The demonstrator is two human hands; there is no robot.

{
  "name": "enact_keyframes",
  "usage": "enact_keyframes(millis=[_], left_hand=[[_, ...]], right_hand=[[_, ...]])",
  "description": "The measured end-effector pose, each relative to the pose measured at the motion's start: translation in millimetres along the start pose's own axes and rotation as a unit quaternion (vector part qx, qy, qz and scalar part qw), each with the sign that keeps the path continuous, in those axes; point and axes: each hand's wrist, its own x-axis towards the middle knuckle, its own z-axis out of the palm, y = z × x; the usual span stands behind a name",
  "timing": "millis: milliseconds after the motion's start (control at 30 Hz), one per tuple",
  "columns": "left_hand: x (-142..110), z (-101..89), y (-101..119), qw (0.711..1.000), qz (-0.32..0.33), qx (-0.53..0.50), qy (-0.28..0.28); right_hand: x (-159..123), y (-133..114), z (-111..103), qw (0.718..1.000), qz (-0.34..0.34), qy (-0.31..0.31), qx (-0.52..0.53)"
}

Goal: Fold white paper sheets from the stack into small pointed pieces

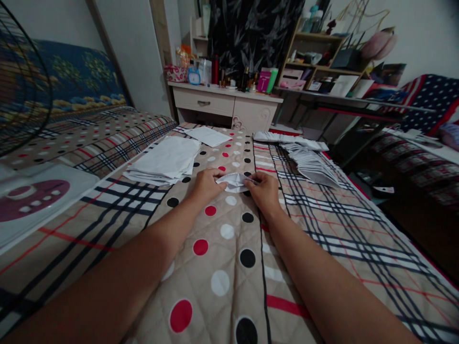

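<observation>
Below, a quilted beige bedspread with dots and plaid (215, 229); on it, the bare left hand (209, 184) and bare right hand (264, 191) pinch opposite ends of a small folded white paper piece (234, 182); beyond, flat white sheets (163, 160) lie left, folded white pieces (310, 162) right; farther, a pale drawer cabinet (204, 102) stands before a dark patterned curtain (251, 38).

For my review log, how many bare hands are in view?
2: the left hand pinching the left end of the folded white piece, the right hand pinching its right end.
</observation>
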Motion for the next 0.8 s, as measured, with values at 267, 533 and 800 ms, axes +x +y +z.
enact_keyframes(millis=[267,533,800], left_hand=[[-7.6,0.0,16.2,0.995,0.044,0.093,-0.018],[-7.0,1.4,14.1,0.994,0.006,0.108,-0.006],[-4.9,-2.4,7.9,0.997,0.008,0.075,0.022]], right_hand=[[-0.2,-1.3,1.9,0.996,-0.059,0.011,-0.070],[-6.6,-9.6,0.9,0.995,-0.095,-0.016,-0.033],[-3.3,-4.4,0.3,0.996,-0.080,-0.009,-0.050]])
